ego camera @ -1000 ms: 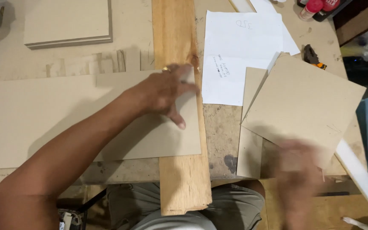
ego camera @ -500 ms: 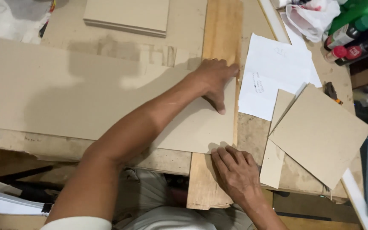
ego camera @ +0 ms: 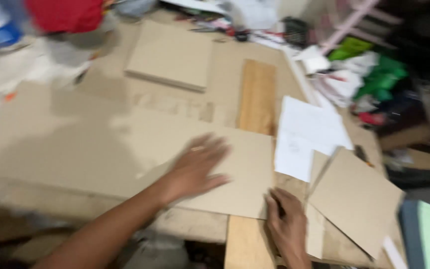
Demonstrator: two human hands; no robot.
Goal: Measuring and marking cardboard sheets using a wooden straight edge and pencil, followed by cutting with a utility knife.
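Left hand [ego camera: 197, 167] lies flat, fingers spread wide, pressing on the long tan cardboard sheet [ego camera: 100, 149] that stretches across the workbench (a ring shows on one finger). Right hand [ego camera: 287, 226] rests at the sheet's near right corner, fingers loosely curled, gripping nothing I can make out, over the light wooden plank [ego camera: 257, 94]. White paper sheets [ego camera: 307, 134] and a square tan cardboard piece [ego camera: 357, 199] lie just beside it.

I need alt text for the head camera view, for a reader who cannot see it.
A person's left hand lies flat on a large cardboard sheet on a cluttered workbench, while the right hand touches the sheet's near corner over a wooden plank. White papers and smaller cardboard pieces lie to the right.
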